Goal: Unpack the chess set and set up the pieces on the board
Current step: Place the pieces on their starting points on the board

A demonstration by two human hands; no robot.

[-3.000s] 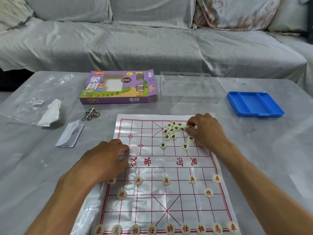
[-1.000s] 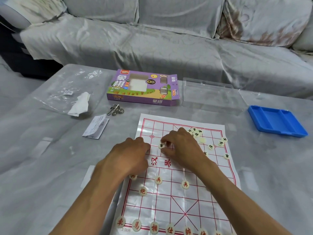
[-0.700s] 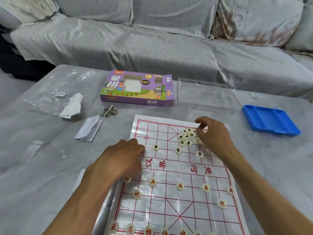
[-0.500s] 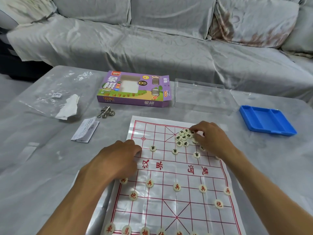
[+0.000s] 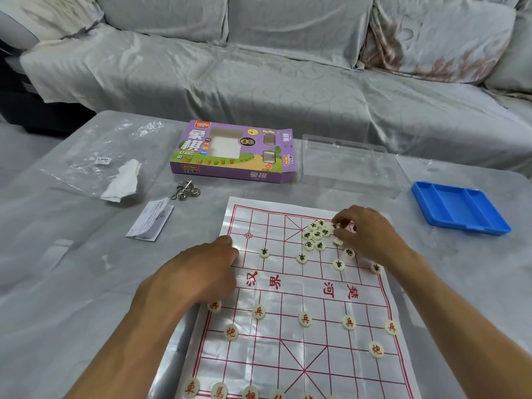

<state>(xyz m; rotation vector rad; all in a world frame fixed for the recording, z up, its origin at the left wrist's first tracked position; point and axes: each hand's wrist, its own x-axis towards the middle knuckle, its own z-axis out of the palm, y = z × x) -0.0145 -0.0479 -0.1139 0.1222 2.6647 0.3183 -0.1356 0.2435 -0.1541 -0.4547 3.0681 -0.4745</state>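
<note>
A white plastic board sheet (image 5: pixel 288 286) with red grid lines lies on the table. Red-lettered round pieces (image 5: pixel 304 319) stand in rows on its near half. A heap of dark-lettered pieces (image 5: pixel 315 235) lies on the far right part, and several single dark pieces (image 5: pixel 264 252) stand in a row before it. My left hand (image 5: pixel 198 276) rests knuckles-up on the sheet's left edge, fingers curled. My right hand (image 5: pixel 364 234) is at the heap's right side, thumb and fingers pinching a dark-lettered piece (image 5: pixel 335 226).
A purple chess box (image 5: pixel 233 152) lies beyond the board, with a clear plastic lid (image 5: pixel 348 165) to its right. A blue tray (image 5: pixel 457 207) sits at the right. A metal ring puzzle (image 5: pixel 184 191), a leaflet (image 5: pixel 151 218), a plastic bag and tissue (image 5: pixel 122 182) lie left.
My right hand set a dark piece on the board's left part, then went back to the heap on the right and closed on a piece. My left hand stayed on the left edge.
</note>
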